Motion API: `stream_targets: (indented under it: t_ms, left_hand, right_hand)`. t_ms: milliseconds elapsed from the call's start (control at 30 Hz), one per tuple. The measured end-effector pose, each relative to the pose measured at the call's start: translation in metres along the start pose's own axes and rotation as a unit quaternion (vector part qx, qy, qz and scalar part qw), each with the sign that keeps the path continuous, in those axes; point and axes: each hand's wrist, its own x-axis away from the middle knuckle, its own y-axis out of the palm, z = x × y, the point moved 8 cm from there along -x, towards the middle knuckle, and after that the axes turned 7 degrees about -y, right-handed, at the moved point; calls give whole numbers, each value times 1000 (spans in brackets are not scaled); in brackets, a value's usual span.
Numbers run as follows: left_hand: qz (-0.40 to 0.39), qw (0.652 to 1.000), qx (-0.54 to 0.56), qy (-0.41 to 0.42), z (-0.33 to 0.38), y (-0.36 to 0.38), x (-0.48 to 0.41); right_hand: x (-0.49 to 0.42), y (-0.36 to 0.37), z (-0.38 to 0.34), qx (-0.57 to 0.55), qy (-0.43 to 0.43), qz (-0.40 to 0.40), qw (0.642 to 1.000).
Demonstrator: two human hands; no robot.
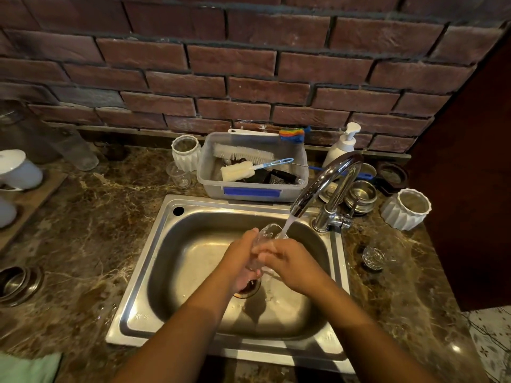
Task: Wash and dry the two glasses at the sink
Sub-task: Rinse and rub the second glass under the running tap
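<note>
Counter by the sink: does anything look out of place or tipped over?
Yes: a glass seems to lie on its side on the counter, right of the sink, so it could roll. Nothing looks broken.

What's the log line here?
phase: rinse | left hand: holds glass | right hand: on glass | tap: running | second glass: counter

back: red-brown brick wall [249,64] | surface: brown veined marble counter [91,230] | right: dark panel [470,189], perhaps a cabinet side | lower right: pale patterned floor tile [492,344] | light: dim, warm
</note>
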Motion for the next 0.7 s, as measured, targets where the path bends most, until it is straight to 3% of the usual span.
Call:
stream_targets:
  t_ms: [133,200,267,333,400,467,533,600,700]
  left_hand:
    - [-109,979,120,-125,-12,9,3]
    - [-120,970,155,-146,-14,14,5]
    - [-111,974,150,-126,-13,16,3]
    - [-62,992,92,-62,-7,12,-5]
    - [27,999,28,26,5,5,-10]
    - [80,987,-50,130,20,8,-5]
    - [101,962,-125,223,31,14,5]
    - [115,942,-168,266,33,16,11]
    - [98,956,-133,244,29,17,9]
  right_hand:
    - [5,9,-25,299,-147,-108,937]
    - [7,11,-34,336,-178,-114,918]
    - [6,8,-27,322,-140,-103,931]
    - [5,5,-13,198,-57,-47,977]
    - [7,2,2,8,35,48,998]
    - [11,4,17,-199,133,134,962]
    - [18,15,28,-380,229,175,879]
    - [20,17,34,-449,257,190,835]
    - [16,6,34,-375,233,177,879]
